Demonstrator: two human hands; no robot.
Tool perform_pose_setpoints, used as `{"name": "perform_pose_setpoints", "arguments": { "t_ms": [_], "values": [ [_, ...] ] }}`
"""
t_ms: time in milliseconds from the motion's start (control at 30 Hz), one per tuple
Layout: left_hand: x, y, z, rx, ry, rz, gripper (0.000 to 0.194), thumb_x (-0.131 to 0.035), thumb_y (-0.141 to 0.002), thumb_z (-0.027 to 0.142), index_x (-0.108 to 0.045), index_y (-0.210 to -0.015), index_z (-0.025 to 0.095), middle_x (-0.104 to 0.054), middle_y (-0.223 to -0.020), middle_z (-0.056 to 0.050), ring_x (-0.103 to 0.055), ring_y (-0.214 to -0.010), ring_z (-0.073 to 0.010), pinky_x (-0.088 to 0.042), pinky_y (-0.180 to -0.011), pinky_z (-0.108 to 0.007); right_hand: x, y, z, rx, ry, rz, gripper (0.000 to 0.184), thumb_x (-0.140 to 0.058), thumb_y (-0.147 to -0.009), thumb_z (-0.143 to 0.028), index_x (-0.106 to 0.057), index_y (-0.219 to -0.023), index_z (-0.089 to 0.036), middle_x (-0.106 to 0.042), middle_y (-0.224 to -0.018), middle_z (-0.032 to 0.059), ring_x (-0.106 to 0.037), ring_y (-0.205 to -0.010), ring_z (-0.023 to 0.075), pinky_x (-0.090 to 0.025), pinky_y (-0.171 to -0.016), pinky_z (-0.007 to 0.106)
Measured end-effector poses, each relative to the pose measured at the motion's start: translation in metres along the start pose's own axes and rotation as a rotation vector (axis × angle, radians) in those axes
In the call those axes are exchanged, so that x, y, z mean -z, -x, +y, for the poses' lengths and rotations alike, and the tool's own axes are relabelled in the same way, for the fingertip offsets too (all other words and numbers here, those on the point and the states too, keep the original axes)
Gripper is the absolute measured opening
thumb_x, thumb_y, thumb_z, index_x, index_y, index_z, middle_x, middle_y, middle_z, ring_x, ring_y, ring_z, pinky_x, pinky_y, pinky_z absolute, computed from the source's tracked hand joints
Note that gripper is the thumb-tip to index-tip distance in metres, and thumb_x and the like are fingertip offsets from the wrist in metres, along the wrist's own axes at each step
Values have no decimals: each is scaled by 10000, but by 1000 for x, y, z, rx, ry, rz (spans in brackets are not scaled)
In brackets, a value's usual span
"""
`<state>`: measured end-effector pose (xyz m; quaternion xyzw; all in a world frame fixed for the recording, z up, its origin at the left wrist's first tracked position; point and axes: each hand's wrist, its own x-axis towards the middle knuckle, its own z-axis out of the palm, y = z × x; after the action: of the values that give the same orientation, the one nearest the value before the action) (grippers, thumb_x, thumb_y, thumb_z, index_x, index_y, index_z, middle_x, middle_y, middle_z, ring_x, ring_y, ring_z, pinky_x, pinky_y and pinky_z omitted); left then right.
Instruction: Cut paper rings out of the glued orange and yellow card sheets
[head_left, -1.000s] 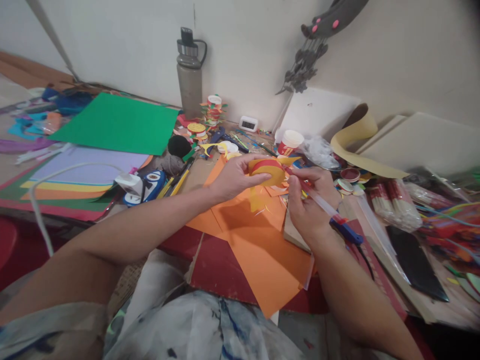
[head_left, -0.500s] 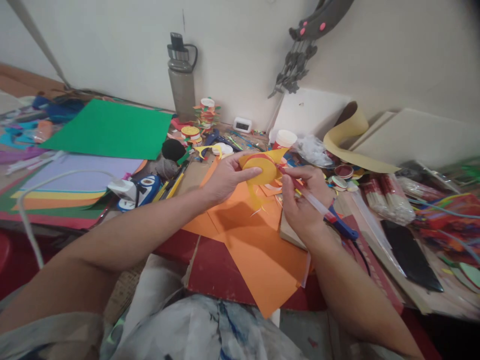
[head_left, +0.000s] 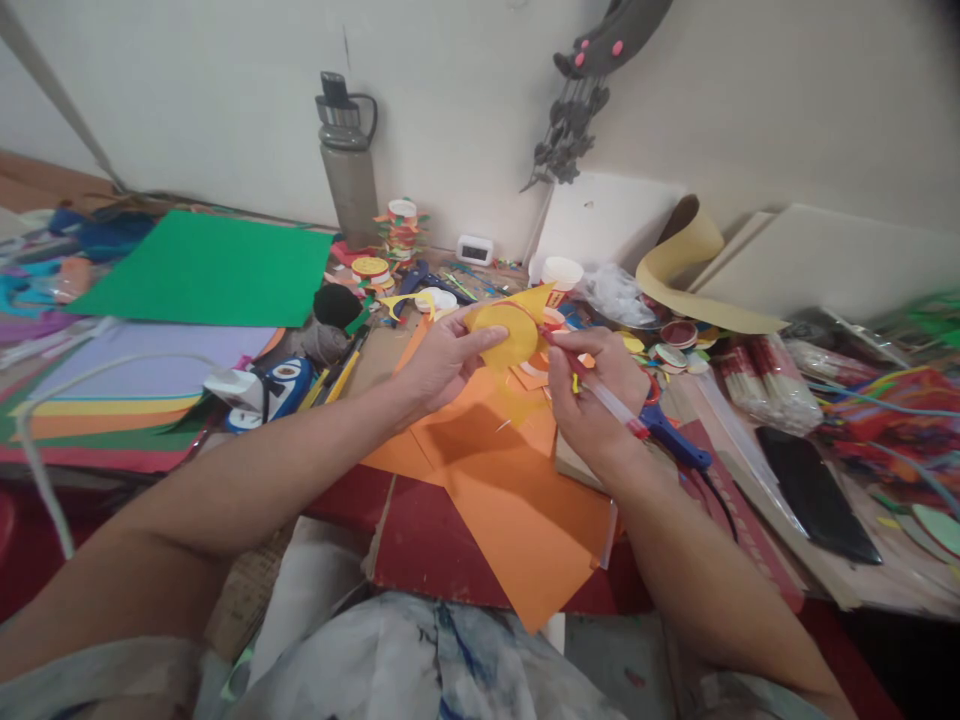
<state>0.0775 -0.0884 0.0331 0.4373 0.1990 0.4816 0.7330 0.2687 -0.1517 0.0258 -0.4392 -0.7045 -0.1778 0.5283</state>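
My left hand (head_left: 450, 355) is closed, its thumb pressing on the face of a round yellow paper disc (head_left: 514, 335) with a thin reddish edge along its top. Yellow paper (head_left: 536, 300) with a pointed corner sticks out behind the disc, and a loose yellow strip hangs below. In my right hand (head_left: 596, 385) is a slim pen-shaped tool (head_left: 616, 405) with a red front and a clear barrel. Its tip meets the disc's right edge; whether it is a pen or a knife I cannot tell. Under both hands lie orange paper sheets (head_left: 517, 530).
A blue-handled corded tool (head_left: 679, 440) lies right of my right hand, near a black phone-like slab (head_left: 817, 495). Green paper (head_left: 202, 270) and stacked coloured sheets (head_left: 150, 360) are at left. A grey bottle (head_left: 349, 170) stands against the wall, beside a decorated cup (head_left: 403, 230).
The view has shifted slightly. The disc has turned a little in my left hand and faces me more. The pen-shaped tool stays at its right edge.
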Motion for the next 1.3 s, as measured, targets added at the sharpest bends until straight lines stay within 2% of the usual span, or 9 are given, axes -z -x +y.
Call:
{"name": "perform_pose_setpoints", "arguments": {
  "t_ms": [100, 267, 433, 533, 633, 833, 967, 1167, 1300],
  "values": [
    [-2, 1, 0, 24, 12, 13, 520, -1115, -635, 371, -853, -1050, 199, -902, -1095, -65, -838, -994, -213, -662, -1001, -343, -1, 2, 2, 62, 48, 65, 277, -577, -1176, -501, -720, -1102, -275, -784, -956, 72, -769, -877, 260, -631, -825, 422],
    [-4, 2, 2, 18, -2, 46, 467, -1083, -651, 335, -850, -1034, 202, -897, -1064, -51, -840, -1005, -219, -669, -979, -336, -5, 2, 3, 89, 85, 70, 285, -564, -1187, -488, -719, -1075, -276, -785, -952, 66, -768, -883, 254, -620, -844, 425],
    [-6, 3, 4, 5, 1, 71, 388, -1050, -665, 283, -845, -986, 211, -884, -994, -23, -828, -960, -198, -666, -949, -315, -6, -1, 0, 178, 55, 109, 142, -593, -1180, -354, -690, -1113, -275, -794, -941, 40, -759, -852, 232, -574, -830, 406],
    [-8, 4, 5, 7, 18, 81, 365, -1039, -678, 261, -838, -978, 209, -869, -954, -4, -822, -936, -182, -657, -935, -295, -6, -2, -2, 201, -3, 106, 53, -638, -1151, -270, -686, -1129, -272, -799, -943, 27, -756, -854, 228, -546, -853, 407],
    [-8, 4, 5, 9, 19, 94, 358, -1039, -678, 251, -830, -966, 212, -862, -938, 5, -815, -927, -168, -651, -928, -278, -6, -2, -1, 206, -6, 98, 42, -658, -1131, -234, -678, -1129, -271, -799, -930, 18, -758, -842, 224, -529, -858, 407],
    [-8, 2, 4, 13, 44, 153, 330, -1018, -701, 245, -819, -963, 216, -884, -984, -14, -847, -1036, -214, -667, -935, -303, -7, -1, -2, 205, 22, 75, 41, -636, -1136, -250, -668, -1120, -269, -806, -926, 19, -751, -822, 227, -500, -865, 415],
    [-10, 2, 4, -4, 107, 177, 353, -1041, -646, 173, -800, -900, 215, -866, -906, 27, -823, -882, -155, -661, -867, -250, -7, 0, -3, 212, 32, 67, 49, -628, -1134, -225, -650, -1121, -267, -808, -920, 16, -752, -818, 224, -492, -862, 403],
    [-12, 3, 2, -16, 105, 236, 209, -953, -783, 170, -806, -928, 204, -864, -924, 7, -833, -891, -153, -663, -872, -248, -7, 3, -4, 214, 38, 34, 82, -637, -1122, -173, -632, -1130, -255, -800, -918, 15, -751, -827, 213, -486, -871, 388],
    [-9, 1, 0, -28, 98, 228, 146, -919, -825, 181, -806, -916, 198, -872, -946, -5, -825, -872, -148, -674, -871, -255, -9, 4, -4, 217, 40, 27, 70, -636, -1126, -186, -639, -1127, -255, -803, -929, 25, -757, -837, 221, -484, -874, 394]
  ]
}}
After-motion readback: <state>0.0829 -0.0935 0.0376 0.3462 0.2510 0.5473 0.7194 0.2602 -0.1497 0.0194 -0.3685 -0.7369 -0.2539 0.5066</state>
